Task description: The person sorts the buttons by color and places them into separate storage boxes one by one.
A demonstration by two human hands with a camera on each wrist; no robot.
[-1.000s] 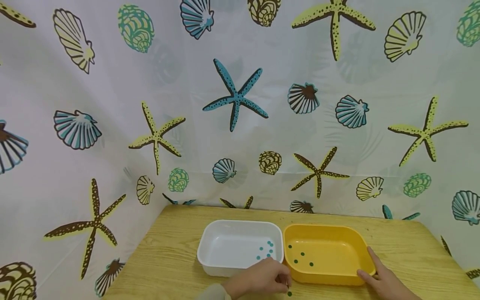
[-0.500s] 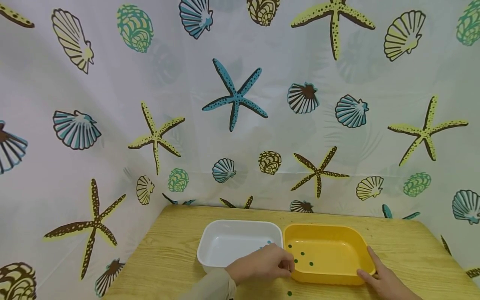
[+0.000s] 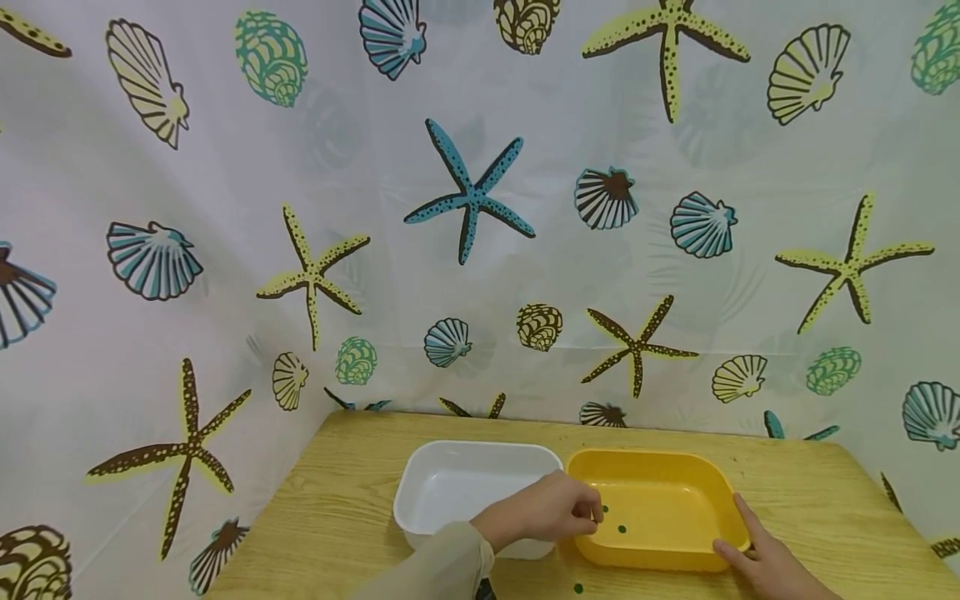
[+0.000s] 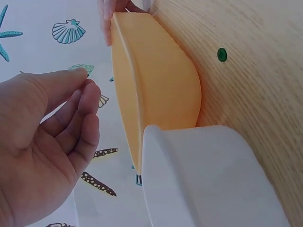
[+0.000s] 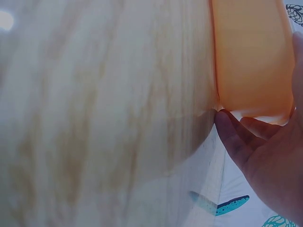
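My left hand (image 3: 551, 508) is over the left end of the yellow tub (image 3: 678, 508), where it meets the white tub (image 3: 450, 492). Its thumb and index finger pinch a small dark button (image 4: 88, 75), mostly hidden by the fingertips. Two green buttons (image 3: 622, 529) show on the yellow tub's floor; the hand covers the area further left. Another green button (image 4: 222, 55) lies on the table in front of the tubs. At the yellow tub's right end, my right hand (image 3: 772, 558) grips the wall, thumb and fingers spread along the corner.
Both tubs stand side by side on a wood-grain table (image 3: 322, 492). A white curtain (image 3: 510, 275) printed with shells and starfish rises behind the table and along both sides. My left forearm's sleeve (image 3: 435, 567) crosses in front of the white tub.
My left hand has risen from the table in front of the tubs and moved right, over the yellow tub's left edge. It now hides the white tub's blue buttons. My right hand stays put.
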